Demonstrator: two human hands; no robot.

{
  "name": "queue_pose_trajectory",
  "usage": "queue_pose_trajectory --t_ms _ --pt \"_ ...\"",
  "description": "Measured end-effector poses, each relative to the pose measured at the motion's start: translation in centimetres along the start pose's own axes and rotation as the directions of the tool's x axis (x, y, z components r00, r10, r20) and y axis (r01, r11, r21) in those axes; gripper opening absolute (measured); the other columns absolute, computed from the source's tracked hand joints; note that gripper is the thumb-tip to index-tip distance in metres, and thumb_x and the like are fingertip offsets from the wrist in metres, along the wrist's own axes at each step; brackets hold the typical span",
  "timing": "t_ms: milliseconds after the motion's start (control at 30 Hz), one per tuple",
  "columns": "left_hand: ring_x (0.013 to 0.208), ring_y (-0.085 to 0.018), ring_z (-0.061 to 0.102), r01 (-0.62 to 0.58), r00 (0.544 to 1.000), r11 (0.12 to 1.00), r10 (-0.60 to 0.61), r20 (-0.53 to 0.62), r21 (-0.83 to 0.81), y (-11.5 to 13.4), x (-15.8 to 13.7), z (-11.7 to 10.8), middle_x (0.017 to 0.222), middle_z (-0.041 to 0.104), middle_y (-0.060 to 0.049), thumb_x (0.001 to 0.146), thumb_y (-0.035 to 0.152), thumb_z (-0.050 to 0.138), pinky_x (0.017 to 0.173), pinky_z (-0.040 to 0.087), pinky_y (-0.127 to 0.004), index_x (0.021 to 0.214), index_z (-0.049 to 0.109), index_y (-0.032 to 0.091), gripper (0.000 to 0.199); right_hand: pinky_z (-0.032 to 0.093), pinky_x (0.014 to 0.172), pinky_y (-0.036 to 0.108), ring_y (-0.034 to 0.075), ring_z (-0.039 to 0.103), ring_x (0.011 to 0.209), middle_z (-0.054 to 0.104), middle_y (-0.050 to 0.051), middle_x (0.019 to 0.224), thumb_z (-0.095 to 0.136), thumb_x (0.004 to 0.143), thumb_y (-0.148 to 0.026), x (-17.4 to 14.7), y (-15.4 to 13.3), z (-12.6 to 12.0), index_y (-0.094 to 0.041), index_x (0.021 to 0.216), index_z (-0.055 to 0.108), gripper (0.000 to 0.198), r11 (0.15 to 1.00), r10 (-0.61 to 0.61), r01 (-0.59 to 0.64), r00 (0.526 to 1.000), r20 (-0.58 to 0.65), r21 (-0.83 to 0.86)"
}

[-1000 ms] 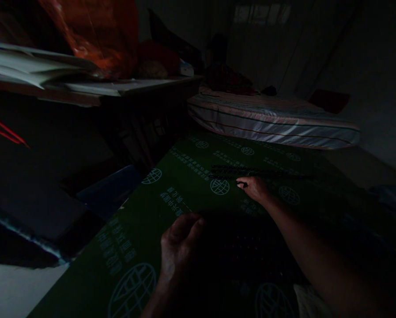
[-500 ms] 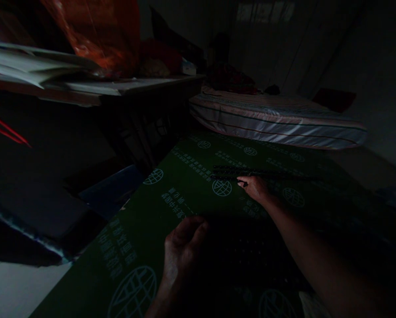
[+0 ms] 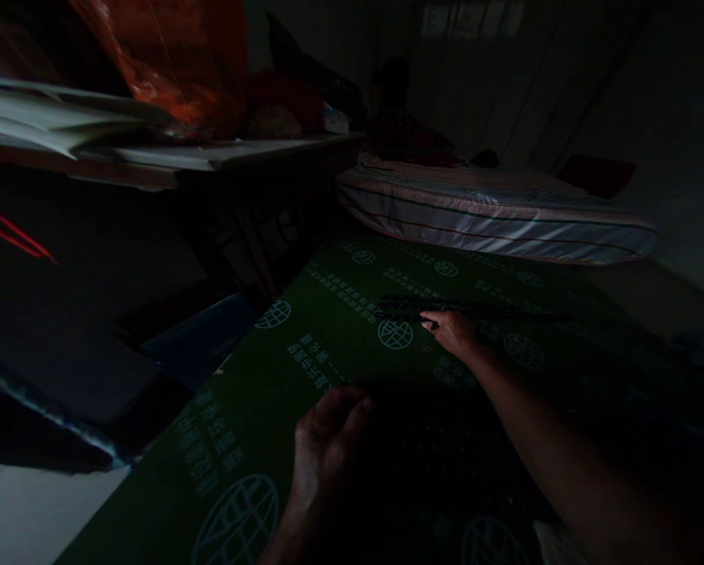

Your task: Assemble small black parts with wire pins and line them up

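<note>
Several long, thin black strips (image 3: 404, 302) with small dots along them lie side by side on a green printed board (image 3: 304, 314). My right hand (image 3: 451, 331) is closed at the nearest strip, thumb and fingers pinched on it, with a small dark bit showing below the fingertips. Closer to me, my left hand (image 3: 325, 435) is curled, fingers bent toward the thumb; anything inside is lost in shadow. Just right of it is a very dark thing with rows of pale dots (image 3: 446, 447), its outline hard to make out.
A striped mattress (image 3: 493, 212) lies beyond the board. At the left, a table (image 3: 227, 153) carries papers (image 3: 51, 118) and an orange plastic bag (image 3: 169, 71). A red cord (image 3: 16, 231) hangs below it, above a blue thing (image 3: 198, 337). The room is very dark.
Both hands stay almost in place. My left hand has shifted very slightly right, and the dotted dark thing beside it has moved a little. The right hand remains at the strip.
</note>
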State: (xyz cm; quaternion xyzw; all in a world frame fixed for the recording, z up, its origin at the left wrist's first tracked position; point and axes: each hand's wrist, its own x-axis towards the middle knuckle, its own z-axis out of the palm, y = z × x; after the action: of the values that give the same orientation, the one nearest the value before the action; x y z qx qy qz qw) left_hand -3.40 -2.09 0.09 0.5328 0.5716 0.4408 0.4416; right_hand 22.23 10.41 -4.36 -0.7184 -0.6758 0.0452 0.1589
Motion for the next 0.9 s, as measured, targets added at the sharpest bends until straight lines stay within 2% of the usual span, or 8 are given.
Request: queue_pose_trajectory --t_ms 533,900 --pt "0.061 -0.016 0.062 -0.007 1.000 1.000 0.007 0.000 -0.013 0.00 0.08 0.13 0.067 0.069 0.001 0.067 0.035 0.067 0.054 0.048 -0.021 0.073 0.067 0.019 0.017 0.049 0.077 0.029 0.020 0.065 0.090 0.070 0.004 0.101 0.053 0.082 -0.034 0.08 -0.19 -0.11 -0.030 0.112 0.063 0.032 1.000 0.005 -0.004 1.000 0.015 -0.025" --pt "0.064 -0.017 0.063 0.049 0.999 0.998 -0.049 0.003 -0.041 0.79 -0.14 0.22 0.068 0.070 -0.001 0.066 0.034 0.067 0.056 0.049 -0.022 0.072 0.068 0.018 0.017 0.049 0.077 0.030 0.021 0.065 0.091 0.070 0.004 0.102 0.053 0.082 -0.036 0.16 -0.25 -0.07 -0.031 0.113 0.062 0.033 0.999 0.027 -0.026 0.999 0.026 -0.025"
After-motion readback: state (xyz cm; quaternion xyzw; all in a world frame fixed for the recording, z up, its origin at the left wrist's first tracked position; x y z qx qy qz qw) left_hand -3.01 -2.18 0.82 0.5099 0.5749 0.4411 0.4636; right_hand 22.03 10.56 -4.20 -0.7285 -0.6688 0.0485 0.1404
